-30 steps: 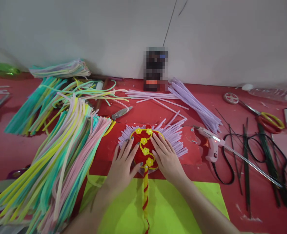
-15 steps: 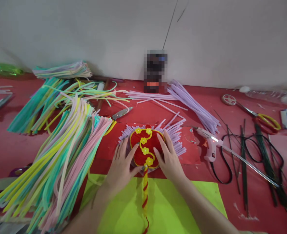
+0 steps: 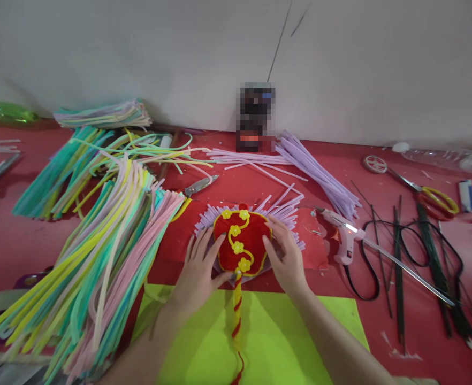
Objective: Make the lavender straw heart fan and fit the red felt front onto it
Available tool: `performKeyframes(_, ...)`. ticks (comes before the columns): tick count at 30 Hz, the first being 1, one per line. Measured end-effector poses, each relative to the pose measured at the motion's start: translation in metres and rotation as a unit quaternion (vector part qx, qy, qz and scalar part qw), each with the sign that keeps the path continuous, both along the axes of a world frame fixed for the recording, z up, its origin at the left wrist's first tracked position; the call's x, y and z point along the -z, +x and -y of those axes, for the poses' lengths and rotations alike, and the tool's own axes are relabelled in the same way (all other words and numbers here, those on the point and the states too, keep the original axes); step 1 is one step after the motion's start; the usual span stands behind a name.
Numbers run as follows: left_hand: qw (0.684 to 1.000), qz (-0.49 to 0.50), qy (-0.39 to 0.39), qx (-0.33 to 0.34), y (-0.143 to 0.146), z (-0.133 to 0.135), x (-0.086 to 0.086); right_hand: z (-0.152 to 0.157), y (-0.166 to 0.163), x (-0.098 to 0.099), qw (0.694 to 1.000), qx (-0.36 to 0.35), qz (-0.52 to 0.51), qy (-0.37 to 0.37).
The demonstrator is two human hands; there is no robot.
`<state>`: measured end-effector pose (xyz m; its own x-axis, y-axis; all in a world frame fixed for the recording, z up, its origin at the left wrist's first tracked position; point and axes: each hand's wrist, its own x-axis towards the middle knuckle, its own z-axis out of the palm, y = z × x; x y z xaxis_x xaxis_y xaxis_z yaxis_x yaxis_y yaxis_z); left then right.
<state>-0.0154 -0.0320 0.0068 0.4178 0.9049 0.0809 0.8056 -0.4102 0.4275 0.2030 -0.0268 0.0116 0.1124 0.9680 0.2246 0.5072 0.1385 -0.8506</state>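
Before me lies a red fan-shaped craft piece with yellow edging, a winding yellow stem and several yellow flowers. Its handle, yellow with a red spiral, points toward me and ends in a loose red strand. My left hand holds the piece by its lower left edge, index finger on the red face and thumb by the handle's top. At the right edge, my right hand grips with thumb and bent fingers. Cut lilac pipe cleaners fan out behind the piece; its underside is hidden.
A yellow-green sheet lies under my forearms. Bundled coloured pipe cleaners fill the left; lilac ones lie behind. A pink glue gun, its cord, scissors and dark stems are at right. A blurred-out upright object leans against the wall.
My right hand has slid outward from the red face to the piece's right edge, its fingers more bent. My left hand has stayed nearly in place.
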Motion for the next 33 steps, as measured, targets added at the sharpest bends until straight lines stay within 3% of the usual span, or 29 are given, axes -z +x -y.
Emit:
performKeyframes(3,0.999,0.031,-0.009,0.002,-0.001,0.000,-0.001,-0.003,0.004,-0.001,0.984,0.006,-0.163,-0.069)
performKeyframes(7,0.989,0.129,-0.064,-0.027,0.001,0.002,-0.008,-0.004,0.005,-0.003,0.932,0.000,-0.315,-0.177)
performKeyframes(9,0.966,0.226,-0.108,-0.071,0.002,0.003,-0.011,-0.003,0.004,-0.006,0.918,0.014,-0.352,-0.183)
performKeyframes(11,0.923,0.335,-0.158,-0.107,0.002,0.003,-0.014,-0.001,0.001,-0.008,0.912,0.027,-0.371,-0.173)
performKeyframes(13,0.878,0.407,-0.221,-0.118,0.002,0.001,-0.017,0.002,-0.002,-0.011,0.908,0.029,-0.384,-0.166)
performKeyframes(15,0.854,0.424,-0.281,-0.112,0.000,0.000,-0.019,0.005,-0.006,-0.012,0.905,0.021,-0.393,-0.164)
performKeyframes(20,0.850,0.433,-0.285,-0.097,-0.002,0.001,-0.025,0.009,-0.010,-0.011,0.910,-0.009,-0.384,-0.153)
performKeyframes(27,0.858,0.438,-0.255,-0.087,0.001,0.000,-0.020,0.011,-0.005,-0.009,0.964,-0.007,-0.246,-0.100)
performKeyframes(33,0.828,0.499,-0.254,-0.028,0.002,0.002,-0.016,0.013,-0.005,-0.004,0.959,-0.007,-0.276,-0.069)
